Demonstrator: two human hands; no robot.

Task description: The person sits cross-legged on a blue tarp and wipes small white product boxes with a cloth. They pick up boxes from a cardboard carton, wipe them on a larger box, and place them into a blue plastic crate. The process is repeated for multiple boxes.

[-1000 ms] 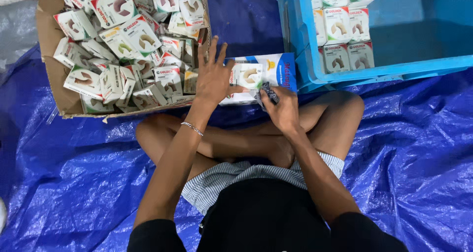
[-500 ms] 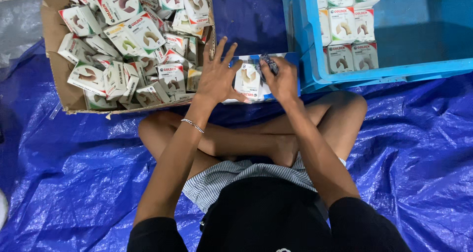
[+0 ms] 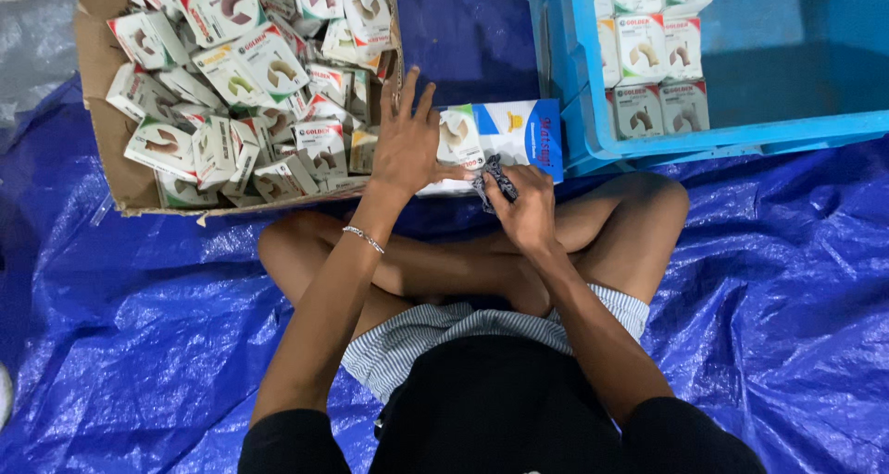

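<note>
Small white carton point(image 3: 460, 139) sits on a blue-and-white box point(image 3: 519, 133) just ahead of the crossed legs, pinned under the left hand point(image 3: 405, 145), fingers splayed flat. Right hand point(image 3: 528, 205) is closed around a dark crumpled cloth point(image 3: 493, 178), touching the carton's near edge. Left of it, a cardboard box point(image 3: 102, 113) heaped with loose cartons; right, a blue plastic crate point(image 3: 593, 113) with cartons stood in neat rows. Blue tarpaulin point(image 3: 139, 344) covers the floor all round.

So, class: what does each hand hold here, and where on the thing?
The right hand pinches a dark cloth in its fingertips. The left hand lies flat on a small white box, holding nothing.
</note>
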